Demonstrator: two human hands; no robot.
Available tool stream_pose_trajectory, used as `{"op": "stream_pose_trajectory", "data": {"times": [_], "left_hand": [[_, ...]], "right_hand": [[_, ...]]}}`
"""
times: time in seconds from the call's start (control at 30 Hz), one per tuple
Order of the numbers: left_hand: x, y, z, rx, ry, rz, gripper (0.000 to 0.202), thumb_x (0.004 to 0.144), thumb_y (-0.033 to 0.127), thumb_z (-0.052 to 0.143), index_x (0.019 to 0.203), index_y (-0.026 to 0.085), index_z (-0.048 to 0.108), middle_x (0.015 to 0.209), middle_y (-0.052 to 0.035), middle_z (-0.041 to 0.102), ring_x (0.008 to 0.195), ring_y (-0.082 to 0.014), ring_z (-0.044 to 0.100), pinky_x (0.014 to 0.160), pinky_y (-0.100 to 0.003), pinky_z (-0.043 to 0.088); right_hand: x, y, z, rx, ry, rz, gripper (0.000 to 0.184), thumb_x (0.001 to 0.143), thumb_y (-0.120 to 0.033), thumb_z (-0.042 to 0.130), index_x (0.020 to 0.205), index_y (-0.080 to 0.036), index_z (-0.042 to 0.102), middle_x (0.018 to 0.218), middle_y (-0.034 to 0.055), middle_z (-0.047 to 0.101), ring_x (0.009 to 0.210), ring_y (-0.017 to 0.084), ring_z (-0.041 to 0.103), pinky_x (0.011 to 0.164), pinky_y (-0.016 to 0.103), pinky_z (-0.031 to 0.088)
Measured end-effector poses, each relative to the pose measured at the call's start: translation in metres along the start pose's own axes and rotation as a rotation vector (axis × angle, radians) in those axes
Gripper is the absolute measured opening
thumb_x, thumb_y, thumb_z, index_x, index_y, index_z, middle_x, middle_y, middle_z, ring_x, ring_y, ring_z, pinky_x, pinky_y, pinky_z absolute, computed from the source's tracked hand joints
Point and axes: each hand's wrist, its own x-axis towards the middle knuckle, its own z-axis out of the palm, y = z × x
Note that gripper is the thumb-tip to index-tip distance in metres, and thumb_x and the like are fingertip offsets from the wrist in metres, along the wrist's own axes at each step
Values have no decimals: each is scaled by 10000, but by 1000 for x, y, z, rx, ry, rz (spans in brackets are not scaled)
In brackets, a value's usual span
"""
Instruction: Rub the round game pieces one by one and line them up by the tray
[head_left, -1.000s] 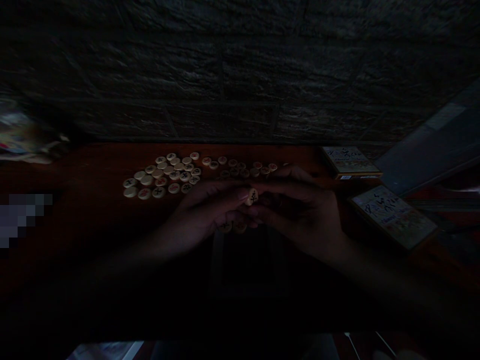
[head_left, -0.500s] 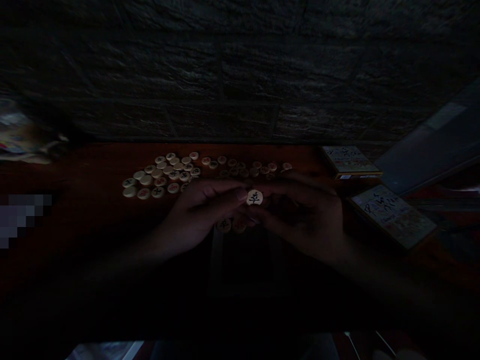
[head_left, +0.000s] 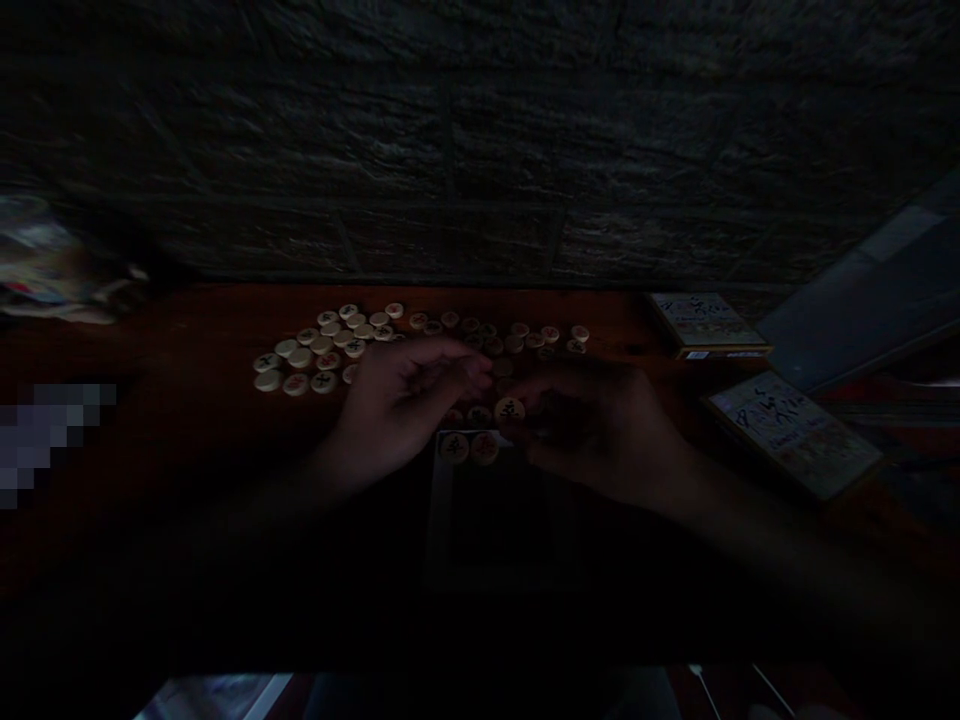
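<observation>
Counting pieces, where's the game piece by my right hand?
In the head view, the game piece sits at the fingertips of your right hand, just above two similar pieces.

Dim stone wall [head_left: 480, 150] behind wooden table [head_left: 165, 330]

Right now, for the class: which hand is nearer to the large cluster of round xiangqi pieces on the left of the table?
The left hand. It sits at the right edge of the cluster of round xiangqi pieces. The right hand is farther away, on the far side of the left hand.
</observation>
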Motion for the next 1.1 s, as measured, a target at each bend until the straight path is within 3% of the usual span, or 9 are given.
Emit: {"op": "stream_pose_trajectory", "data": {"times": [0.17,0.33,0.67,0.83,1.1], "left_hand": [[-1,-10,-1,87,-90,89,171,962,340,697,979,208,803,954,-44,820,873,-186,767,796,-254,596],[-1,-14,-2,121,-109,101,192,976,350,679,1018,202,794,983,-45,817,885,-181,762,819,-253,588],[0,-12,-2,138,-151,114,192,968,333,681,1009,185,795,984,-54,820,890,-196,772,781,-247,588],[0,-12,-1,154,-198,136,148,965,267,677,1001,178,789,983,-40,820,880,-172,771,766,-220,585],[-2,-13,-1,162,-251,117,163,981,273,654,1012,178,783,1005,-52,819,897,-179,775,790,-232,601]], "right_hand": [[3,-2,-13,-84,-202,26,281,748,-145,823,1018,-207,771,1078,29,784,949,194,749,788,291,570],[6,-1,-15,-247,-320,-116,238,747,-122,814,964,-203,760,998,43,773,947,218,729,803,326,534],[2,3,-10,-303,-374,-156,203,804,-123,774,987,-209,759,1035,41,774,929,200,719,781,307,528],[2,4,-9,-325,-374,-185,215,825,-120,769,1016,-217,786,1104,62,791,1002,220,741,843,326,551],[0,9,-8,-309,-318,-220,155,870,-135,762,925,-263,828,880,18,810,877,191,760,789,305,562]]}}
